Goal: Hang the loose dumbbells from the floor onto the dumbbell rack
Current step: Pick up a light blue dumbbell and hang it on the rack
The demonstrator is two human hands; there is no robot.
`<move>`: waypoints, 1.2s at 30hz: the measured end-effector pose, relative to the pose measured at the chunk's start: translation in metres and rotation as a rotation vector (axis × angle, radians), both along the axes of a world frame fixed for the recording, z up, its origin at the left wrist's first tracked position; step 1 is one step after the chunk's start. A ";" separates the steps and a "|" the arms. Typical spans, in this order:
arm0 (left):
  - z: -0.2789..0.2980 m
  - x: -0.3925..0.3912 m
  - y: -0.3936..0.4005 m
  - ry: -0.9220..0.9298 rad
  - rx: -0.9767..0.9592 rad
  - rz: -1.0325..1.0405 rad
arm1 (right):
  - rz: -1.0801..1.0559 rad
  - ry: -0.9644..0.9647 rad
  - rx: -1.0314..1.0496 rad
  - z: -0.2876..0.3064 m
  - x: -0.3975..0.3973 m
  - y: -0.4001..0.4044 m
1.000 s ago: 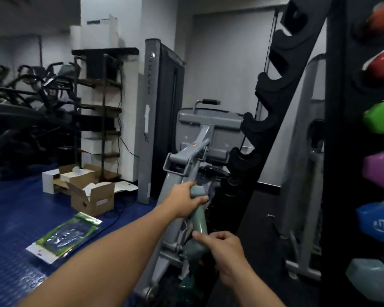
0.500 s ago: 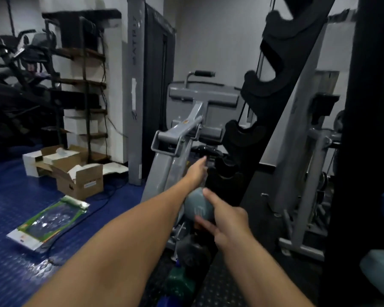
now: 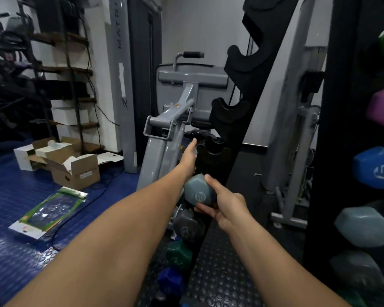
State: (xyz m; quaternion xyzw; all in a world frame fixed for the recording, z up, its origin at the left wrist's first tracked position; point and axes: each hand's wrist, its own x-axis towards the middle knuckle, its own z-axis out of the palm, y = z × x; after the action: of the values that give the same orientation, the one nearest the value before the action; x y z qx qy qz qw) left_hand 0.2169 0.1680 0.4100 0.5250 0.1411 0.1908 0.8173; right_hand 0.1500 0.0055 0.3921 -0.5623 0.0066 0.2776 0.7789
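Right hand (image 3: 227, 204) grips grey dumbbell (image 3: 198, 192) head; left hand (image 3: 190, 155) ahead, fingers hidden, at rack (image 3: 242, 111) notch edge.

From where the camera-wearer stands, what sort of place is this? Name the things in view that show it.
Most likely a gym or its storage corner. A black notched dumbbell rack stands ahead, coloured dumbbells hang at right, and a grey exercise machine sits behind. The right hand grips a grey dumbbell.

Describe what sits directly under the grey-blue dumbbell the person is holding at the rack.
Below the grey-blue dumbbell sit a dark grey dumbbell, then a green one, then a blue one. Their far ends are hidden by the rack post and the left forearm.
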 end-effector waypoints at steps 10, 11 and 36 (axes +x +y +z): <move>-0.017 0.022 0.012 -0.128 0.018 0.023 | 0.083 0.012 0.050 -0.011 0.014 0.004; -0.017 0.023 0.011 -0.135 0.022 0.038 | 0.087 0.013 0.061 -0.011 0.015 0.002; -0.068 -0.074 -0.024 0.153 0.091 0.039 | 0.165 -0.187 -0.327 -0.030 0.024 0.002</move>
State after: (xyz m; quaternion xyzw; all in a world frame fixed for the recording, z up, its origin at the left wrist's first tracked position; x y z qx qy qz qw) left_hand 0.1430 0.1440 0.3421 0.5720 0.2044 0.1720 0.7755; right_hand 0.1745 0.0072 0.3623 -0.7031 -0.0671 0.2824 0.6492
